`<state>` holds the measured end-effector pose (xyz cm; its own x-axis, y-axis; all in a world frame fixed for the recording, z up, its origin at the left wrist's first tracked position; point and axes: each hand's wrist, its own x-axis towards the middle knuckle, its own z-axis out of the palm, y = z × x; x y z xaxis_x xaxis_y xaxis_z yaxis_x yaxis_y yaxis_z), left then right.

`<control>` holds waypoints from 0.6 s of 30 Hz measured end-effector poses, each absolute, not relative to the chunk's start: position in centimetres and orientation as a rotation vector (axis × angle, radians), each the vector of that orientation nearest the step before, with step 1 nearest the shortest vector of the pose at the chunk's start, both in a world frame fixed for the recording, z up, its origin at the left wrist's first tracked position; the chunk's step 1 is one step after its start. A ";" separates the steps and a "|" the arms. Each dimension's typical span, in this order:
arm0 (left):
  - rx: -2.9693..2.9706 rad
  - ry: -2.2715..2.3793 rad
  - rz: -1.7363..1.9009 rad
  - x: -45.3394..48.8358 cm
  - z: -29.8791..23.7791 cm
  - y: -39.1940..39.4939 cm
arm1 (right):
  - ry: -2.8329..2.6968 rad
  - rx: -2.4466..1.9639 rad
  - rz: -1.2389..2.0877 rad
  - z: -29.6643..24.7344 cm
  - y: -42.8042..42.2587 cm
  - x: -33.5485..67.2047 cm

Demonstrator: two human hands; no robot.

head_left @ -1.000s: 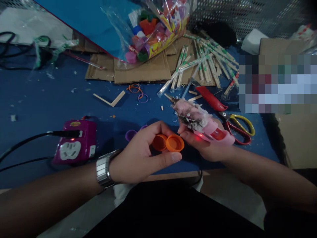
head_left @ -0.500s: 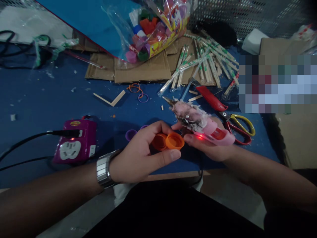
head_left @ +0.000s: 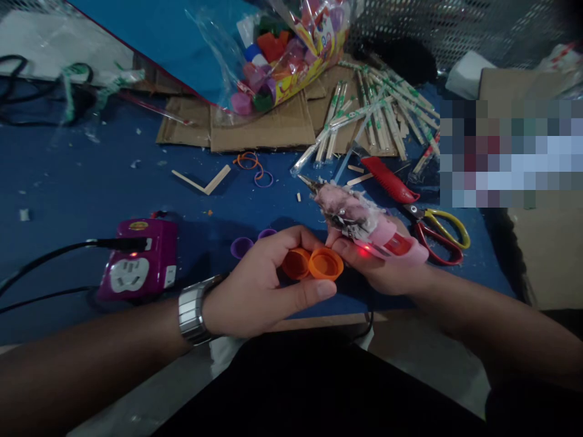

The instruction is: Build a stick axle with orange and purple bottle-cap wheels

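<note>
Between the thumb and fingers of my left hand [head_left: 257, 288] are two orange bottle caps, hollow side up. The left cap [head_left: 295, 264] and the right cap [head_left: 326, 264] sit side by side, rims touching. My right hand [head_left: 392, 276] is wrapped around a pink hot glue gun [head_left: 350, 212] with a red light lit. Its nozzle points up and left, away from the caps; clumps of whitish residue cover the barrel. The right thumb and fingertips are close against the right cap; whether they press on it I cannot tell. Purple caps [head_left: 241, 247] lie behind my left hand.
A purple power adapter [head_left: 141, 258] with cables stands at left. Scissors [head_left: 439, 237] and a red-handled cutter [head_left: 389, 179] lie at right. Behind are wrapped chopsticks [head_left: 382, 115], a bag of colourful caps [head_left: 291, 67], cardboard [head_left: 259, 130], orange and purple rings [head_left: 252, 167], and a bent stick [head_left: 209, 185].
The two orange caps have shifted slightly right, and the right one has turned to lie more level with the left. My right hand's thumb and fingertips have come nearer to the caps.
</note>
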<state>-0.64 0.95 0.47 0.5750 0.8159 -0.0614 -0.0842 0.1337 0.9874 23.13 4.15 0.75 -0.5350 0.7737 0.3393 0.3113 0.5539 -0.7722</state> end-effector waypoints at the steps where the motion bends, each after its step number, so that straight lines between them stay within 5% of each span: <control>1: 1.290 0.718 0.740 -0.6 0.5 0.9 | -2.087 -0.885 0.878 0.6 4.1 23.1; 18: 1.432 0.751 0.779 -0.8 0.8 1.3 | -1.759 -1.170 1.046 0.4 3.6 23.2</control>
<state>-0.78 1.26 0.78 0.5556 0.8313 0.0152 -0.0152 -0.0082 0.9999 23.22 3.64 0.38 -0.2877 0.9458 0.1509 0.3190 0.2431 -0.9160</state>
